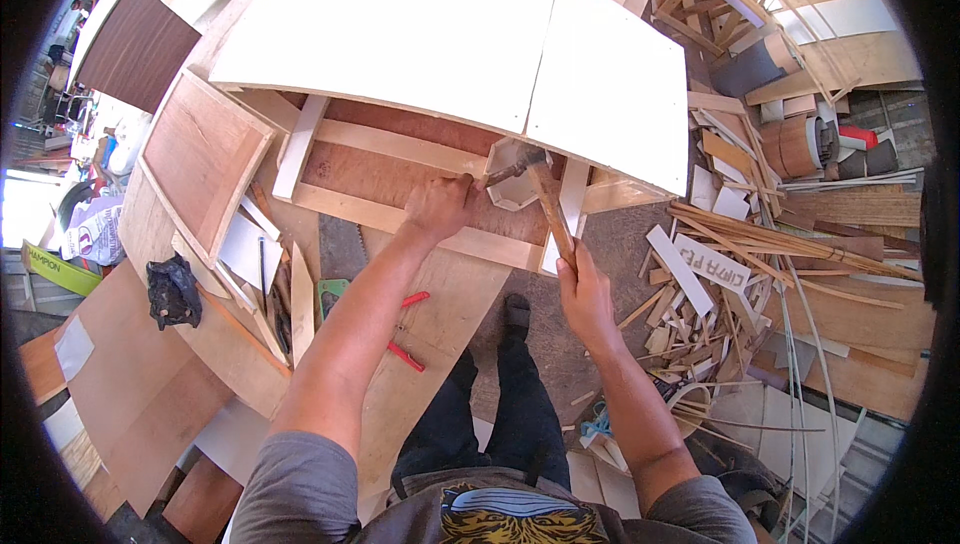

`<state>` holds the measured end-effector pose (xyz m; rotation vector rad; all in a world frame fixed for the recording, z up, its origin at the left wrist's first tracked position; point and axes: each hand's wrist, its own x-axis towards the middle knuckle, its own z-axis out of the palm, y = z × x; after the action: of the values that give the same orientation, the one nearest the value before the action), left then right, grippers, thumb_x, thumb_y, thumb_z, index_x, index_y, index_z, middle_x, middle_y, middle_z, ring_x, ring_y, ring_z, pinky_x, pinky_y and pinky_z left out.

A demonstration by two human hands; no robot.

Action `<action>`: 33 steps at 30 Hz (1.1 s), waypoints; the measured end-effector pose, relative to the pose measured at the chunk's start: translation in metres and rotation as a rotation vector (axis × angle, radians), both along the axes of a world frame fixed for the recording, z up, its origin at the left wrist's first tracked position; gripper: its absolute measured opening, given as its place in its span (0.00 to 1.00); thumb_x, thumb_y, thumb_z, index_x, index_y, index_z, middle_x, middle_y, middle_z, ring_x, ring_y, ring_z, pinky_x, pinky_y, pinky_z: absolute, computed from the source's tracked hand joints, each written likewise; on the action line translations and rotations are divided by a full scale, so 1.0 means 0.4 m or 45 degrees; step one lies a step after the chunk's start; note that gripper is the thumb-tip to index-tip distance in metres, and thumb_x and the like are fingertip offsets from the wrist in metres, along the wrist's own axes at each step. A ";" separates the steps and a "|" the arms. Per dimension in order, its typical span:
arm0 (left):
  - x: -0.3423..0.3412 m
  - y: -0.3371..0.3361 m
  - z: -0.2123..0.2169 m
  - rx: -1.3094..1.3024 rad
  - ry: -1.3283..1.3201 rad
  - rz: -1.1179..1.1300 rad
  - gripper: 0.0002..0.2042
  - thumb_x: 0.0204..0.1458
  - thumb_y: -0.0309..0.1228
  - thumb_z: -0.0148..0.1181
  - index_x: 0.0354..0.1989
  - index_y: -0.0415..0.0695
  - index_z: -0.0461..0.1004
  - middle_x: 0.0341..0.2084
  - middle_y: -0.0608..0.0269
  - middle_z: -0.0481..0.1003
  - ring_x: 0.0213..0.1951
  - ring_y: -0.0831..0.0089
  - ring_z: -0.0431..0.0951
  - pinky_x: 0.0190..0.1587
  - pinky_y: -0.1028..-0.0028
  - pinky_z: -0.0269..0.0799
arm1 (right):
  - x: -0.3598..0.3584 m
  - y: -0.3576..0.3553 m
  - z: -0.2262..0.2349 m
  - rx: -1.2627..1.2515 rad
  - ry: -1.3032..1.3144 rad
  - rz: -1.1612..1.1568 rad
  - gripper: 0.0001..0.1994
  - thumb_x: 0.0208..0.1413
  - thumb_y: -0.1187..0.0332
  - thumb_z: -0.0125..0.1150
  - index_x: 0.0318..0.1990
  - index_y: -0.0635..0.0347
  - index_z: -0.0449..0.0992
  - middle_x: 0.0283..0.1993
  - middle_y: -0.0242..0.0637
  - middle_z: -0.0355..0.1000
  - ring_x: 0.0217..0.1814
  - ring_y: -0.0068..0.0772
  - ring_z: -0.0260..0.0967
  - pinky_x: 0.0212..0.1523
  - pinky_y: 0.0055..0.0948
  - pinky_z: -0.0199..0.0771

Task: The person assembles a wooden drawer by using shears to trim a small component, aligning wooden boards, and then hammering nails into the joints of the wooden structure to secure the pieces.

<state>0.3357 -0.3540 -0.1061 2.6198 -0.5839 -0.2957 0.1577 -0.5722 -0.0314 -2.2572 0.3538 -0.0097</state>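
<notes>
My right hand (585,296) is wrapped round the wooden handle of a claw hammer (551,206). The hammer's dark head is up by a small many-sided white-edged frame (513,193), set in the opening of a wooden cabinet frame (420,228). Just left of the hammer head, my left hand (441,206) is closed, with its fingertips toward the small frame; what they pinch, if anything, is too small to make out. A large white panel (400,34) covers the top of the cabinet and overhangs the opening.
Left of the cabinet leans a framed plywood panel (205,159). Below it are a handsaw (343,249) with a green handle, red-handled pliers (405,355) and a black plastic bag (174,291). Wood offcuts (680,314) and long thin strips (780,244) are heaped on the right.
</notes>
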 end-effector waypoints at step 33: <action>-0.001 0.014 -0.024 0.055 -0.226 -0.090 0.14 0.64 0.45 0.52 0.37 0.47 0.75 0.26 0.51 0.81 0.29 0.48 0.83 0.29 0.50 0.78 | -0.064 0.004 -0.058 -0.005 -0.102 -0.019 0.23 0.67 0.68 0.55 0.66 0.67 0.64 0.52 0.62 0.74 0.56 0.60 0.76 0.53 0.45 0.76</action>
<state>0.3352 -0.3486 -0.1158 2.6891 -0.7381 -0.0980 0.1319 -0.5704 -0.0545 -2.2508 0.3284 -0.1087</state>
